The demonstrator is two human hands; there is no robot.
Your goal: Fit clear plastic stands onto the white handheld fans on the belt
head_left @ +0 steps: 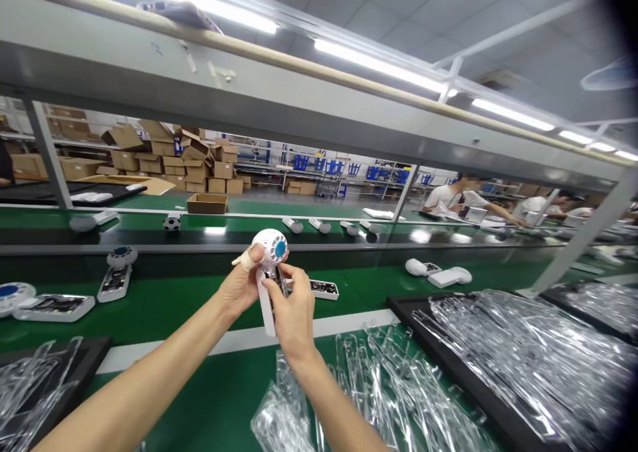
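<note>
A small white handheld fan (270, 242) with a blue centre is held up in front of me, its handle pointing down. My left hand (242, 286) grips the fan's head from the left, a pale wrap around one digit. My right hand (295, 312) is closed on the handle, thumb against its opened side, where dark inner parts show; what else the fingers hold is hidden. Behind my right hand, an opened handle with a circuit board (323, 289) lies on the green belt. Left of my hands lie an opened fan (115, 280) and a larger-looking one (54, 307).
Clear plastic strips (399, 392) lie in front of me, with more in a black tray (419, 312) at right. Several fans (319, 226) rest on the far belt beside a cardboard tray (207, 203). A shelf (299, 86) crosses overhead. Other people (443, 198) sit at right.
</note>
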